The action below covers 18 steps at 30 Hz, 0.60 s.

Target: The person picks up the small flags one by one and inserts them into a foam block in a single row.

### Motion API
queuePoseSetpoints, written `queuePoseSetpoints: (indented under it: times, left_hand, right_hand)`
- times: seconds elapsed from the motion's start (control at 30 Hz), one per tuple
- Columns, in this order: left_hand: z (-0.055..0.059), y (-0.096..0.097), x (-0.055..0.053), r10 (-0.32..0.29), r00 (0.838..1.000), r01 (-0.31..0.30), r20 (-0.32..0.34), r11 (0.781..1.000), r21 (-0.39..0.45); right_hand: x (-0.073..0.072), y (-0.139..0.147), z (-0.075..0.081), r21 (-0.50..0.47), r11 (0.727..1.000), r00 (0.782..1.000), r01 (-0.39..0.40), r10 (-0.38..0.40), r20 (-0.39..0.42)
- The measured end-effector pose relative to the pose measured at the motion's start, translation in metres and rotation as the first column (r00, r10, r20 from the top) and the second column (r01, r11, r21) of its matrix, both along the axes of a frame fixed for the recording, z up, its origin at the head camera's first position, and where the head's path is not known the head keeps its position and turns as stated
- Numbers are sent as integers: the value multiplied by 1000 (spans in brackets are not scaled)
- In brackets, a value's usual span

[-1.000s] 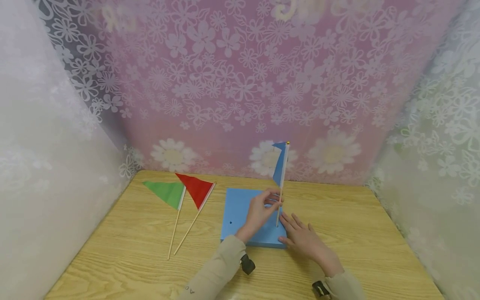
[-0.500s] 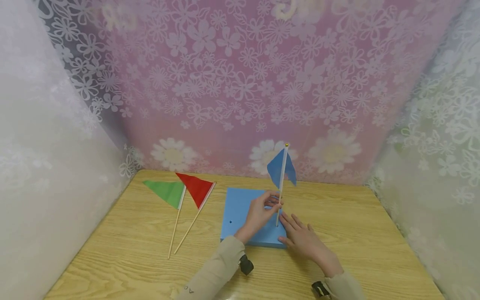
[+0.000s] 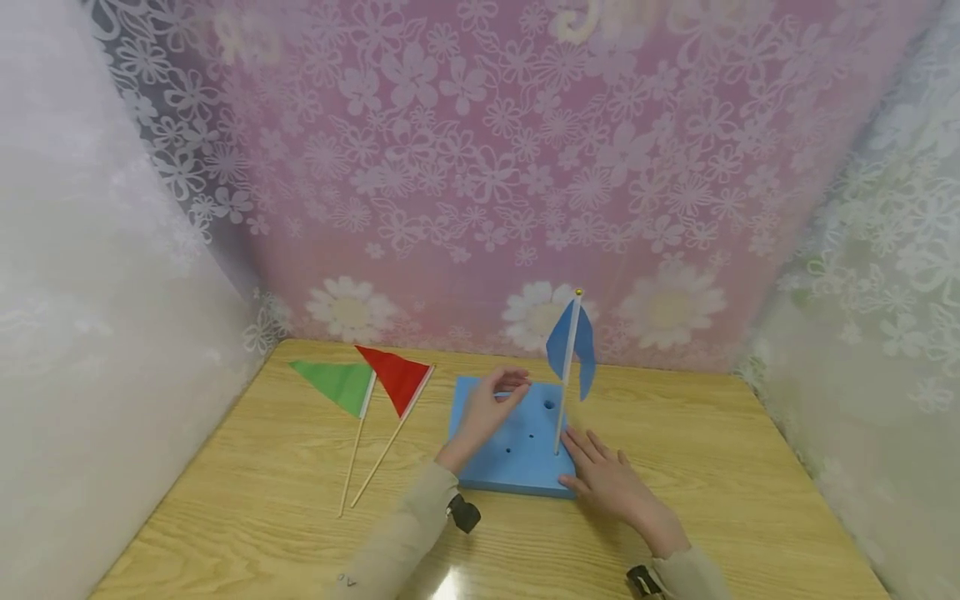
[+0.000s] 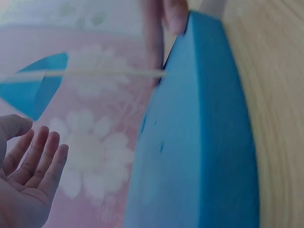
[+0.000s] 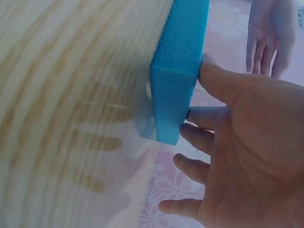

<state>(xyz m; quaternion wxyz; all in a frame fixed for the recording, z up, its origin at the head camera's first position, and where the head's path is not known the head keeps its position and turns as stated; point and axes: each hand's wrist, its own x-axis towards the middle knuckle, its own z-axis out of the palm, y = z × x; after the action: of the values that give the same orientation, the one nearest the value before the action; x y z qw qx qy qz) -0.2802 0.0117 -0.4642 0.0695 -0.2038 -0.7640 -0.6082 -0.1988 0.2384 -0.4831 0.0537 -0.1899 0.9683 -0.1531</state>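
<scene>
A blue pennant flag (image 3: 558, 343) on a thin stick stands nearly upright, its foot in a hole near the right front corner of a blue foam block (image 3: 491, 475). To the left of the stick, above the block, my left hand (image 3: 486, 417) holds nothing; its fingers are loosely bent and apart from the stick. My right hand (image 3: 611, 483) rests against the block's right side with fingers spread. In the right wrist view, the thumb and nearest fingers touch the foam block (image 5: 178, 80). Several holes show in the block's top, partly covered by my left hand.
A green pennant flag (image 3: 341, 387) and a red pennant flag (image 3: 396, 379) lie on the wooden table (image 3: 247, 467) left of the block, their sticks pointing toward the front. A floral-patterned backdrop (image 3: 450, 183) rises behind the table, with pale walls at both sides.
My left hand has let go of the stick and moved left, uncovering holes in the block. The blue flag's cloth has swung around the stick. My right hand has stayed in place.
</scene>
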Motion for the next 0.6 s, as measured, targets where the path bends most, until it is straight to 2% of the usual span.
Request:
queuePoseSetpoints:
  times: [0.2, 0.4, 0.5, 0.6]
  left_hand:
    - [4, -53, -9, 92, 996, -91, -4, 994, 58]
    - [-1, -103, -11, 184, 983, -182, -8, 979, 94]
    - [-4, -126, -10, 227, 974, -228, 22, 971, 64]
    - [-10, -146, -9, 291, 955, -290, 60, 956, -34]
  right_hand:
    - [2, 3, 0, 4, 1000, 1000, -5, 5, 5]
    - [3, 5, -2, -11, 1000, 1000, -19, 19, 4]
    - [2, 4, -3, -14, 1000, 1000, -27, 26, -15]
    - [1, 3, -2, -20, 999, 999, -37, 37, -30]
